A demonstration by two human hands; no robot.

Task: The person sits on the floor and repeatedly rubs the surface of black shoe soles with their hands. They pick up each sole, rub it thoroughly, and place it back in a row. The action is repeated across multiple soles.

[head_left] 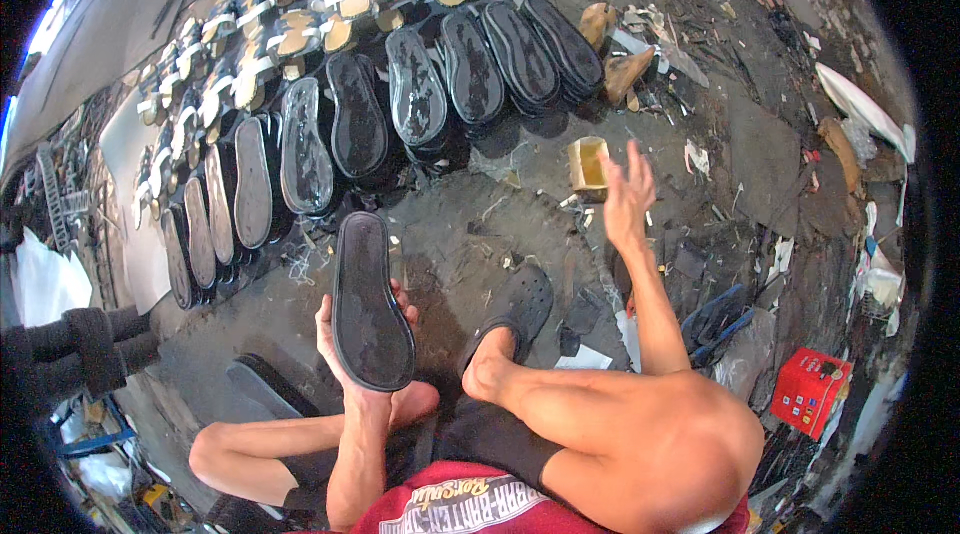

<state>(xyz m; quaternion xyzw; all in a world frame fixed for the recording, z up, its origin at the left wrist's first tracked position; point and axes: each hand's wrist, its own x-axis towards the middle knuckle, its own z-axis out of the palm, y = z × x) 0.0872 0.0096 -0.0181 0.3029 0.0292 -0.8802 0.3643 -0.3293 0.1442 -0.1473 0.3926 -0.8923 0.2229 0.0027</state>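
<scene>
Head view: one black sole [372,304], at 8 o'clock just off centre, raised, broad face to the camera, long axis running roughly 12 to 6 o'clock. One left hand [341,362], grasping that sole from beneath, with fingertips showing past its 3 o'clock edge. One right hand [627,199], between 2 and 3 o'clock, released, fingers spread, gripping nothing. One small box [588,174] with yellowish contents, at 2 o'clock, just beside the right hand; whether they touch cannot be told. One curved row of stacked dark soles [470,69], sweeping from 9 to 1 o'clock, several with glossy faces. Numerous strapped sandals [355,2] with tan insoles, ranged behind that row from 10 to 12 o'clock. Two brown foot-shaped forms [628,74], between 1 and 2 o'clock. One perforated dark clog [527,306], worn on a foot, at 5 o'clock. One loose slipper [268,386], at 8 o'clock, beyond the left forearm. One red carton [810,392], at 4 o'clock, near the rim.
</scene>
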